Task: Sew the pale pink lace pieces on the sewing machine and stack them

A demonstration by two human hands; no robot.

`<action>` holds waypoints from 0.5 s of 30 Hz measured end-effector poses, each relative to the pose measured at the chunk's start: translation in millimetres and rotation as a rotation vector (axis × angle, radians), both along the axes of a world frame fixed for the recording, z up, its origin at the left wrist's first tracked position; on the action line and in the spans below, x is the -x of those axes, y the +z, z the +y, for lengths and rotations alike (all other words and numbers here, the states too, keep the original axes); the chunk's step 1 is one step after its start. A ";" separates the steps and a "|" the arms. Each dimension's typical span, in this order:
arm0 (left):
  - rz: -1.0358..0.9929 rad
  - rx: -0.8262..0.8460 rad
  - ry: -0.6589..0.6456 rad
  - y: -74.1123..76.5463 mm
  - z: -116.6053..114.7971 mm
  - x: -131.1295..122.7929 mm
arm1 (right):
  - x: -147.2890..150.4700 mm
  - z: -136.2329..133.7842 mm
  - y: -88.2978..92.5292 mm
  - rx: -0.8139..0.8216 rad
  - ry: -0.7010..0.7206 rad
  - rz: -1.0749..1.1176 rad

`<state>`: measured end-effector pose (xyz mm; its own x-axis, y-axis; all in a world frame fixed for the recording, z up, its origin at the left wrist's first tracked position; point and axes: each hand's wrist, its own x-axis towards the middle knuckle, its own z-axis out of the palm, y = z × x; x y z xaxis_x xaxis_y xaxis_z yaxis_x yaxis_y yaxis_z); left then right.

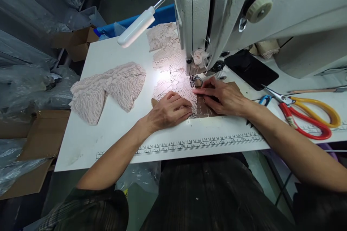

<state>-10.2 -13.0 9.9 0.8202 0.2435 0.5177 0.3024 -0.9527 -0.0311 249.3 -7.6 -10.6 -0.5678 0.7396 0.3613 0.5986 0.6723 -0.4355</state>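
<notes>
A strip of pale pink lace point(176, 83) lies under the presser foot point(193, 81) of a white sewing machine point(199, 18). My left hand point(169, 111) rests palm down on the near part of the lace, its fingers stretched out. To the right of the foot, my right hand point(221, 95) has its fingers closed at the lace's edge; the exact grip is partly hidden. A brown board point(207, 110) lies beneath the lace and my right fingers. More pink lace runs back behind the needle. At the left sits a folded stack of lace pieces point(110, 86).
Scissors point(306, 112) with red and yellow handles lie right of my forearm, near a black phone point(251, 68). A lamp point(137, 27) hangs over the table. A printed ruler point(179, 146) follows the front edge. Cardboard boxes point(45, 133) stand at the left.
</notes>
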 end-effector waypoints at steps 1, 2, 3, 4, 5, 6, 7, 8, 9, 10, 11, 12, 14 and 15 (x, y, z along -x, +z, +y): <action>-0.001 0.001 0.000 0.5 -0.1 -0.4 | 0.1 -0.8 -2.2 -0.015 0.012 0.009; -0.004 0.004 -0.001 0.6 -0.1 -0.7 | -0.1 -1.1 -3.4 -0.021 0.019 0.014; -0.009 0.010 -0.005 0.6 0.0 -1.0 | -0.3 -1.2 -3.8 -0.022 0.022 0.019; -0.014 0.018 -0.012 0.3 0.1 -1.2 | -0.6 -0.9 -3.9 -0.022 0.026 0.022; -0.020 0.025 -0.020 0.0 0.3 -1.3 | -0.8 -0.5 -3.9 -0.021 0.030 0.025; -0.026 0.033 -0.030 -0.4 0.6 -1.3 | -1.0 0.0 -3.9 -0.020 0.033 0.027; -0.033 0.039 -0.040 -0.7 0.8 -1.3 | -1.1 0.4 -4.0 -0.019 0.035 0.029; -0.037 0.044 -0.049 -0.9 1.1 -1.2 | -1.2 0.6 -4.2 -0.018 0.036 0.029; -0.039 0.048 -0.054 -0.8 1.3 -1.2 | -1.1 0.6 -4.4 -0.017 0.036 0.028; -0.040 0.048 -0.057 -0.4 1.4 -1.2 | -0.9 0.4 -4.2 -0.019 0.034 0.027; -0.036 0.043 -0.054 0.1 1.4 -1.2 | -0.6 -0.2 -3.6 -0.022 0.031 0.025; -0.029 0.034 -0.051 0.8 1.4 -1.2 | -0.2 -1.0 -2.5 -0.028 0.033 0.022; -0.009 0.005 -0.045 2.1 1.3 -1.3 | 0.7 -3.2 1.2 -0.045 0.057 0.012; 0.001 -0.012 -0.041 2.5 1.2 -1.4 | 1.2 -4.2 3.4 -0.055 0.078 0.010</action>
<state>-8.8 -11.8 12.3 0.8302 0.2033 0.5191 0.2628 -0.9639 -0.0426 248.0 -11.8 -7.2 -0.6189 0.6721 0.4064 0.5393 0.7399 -0.4021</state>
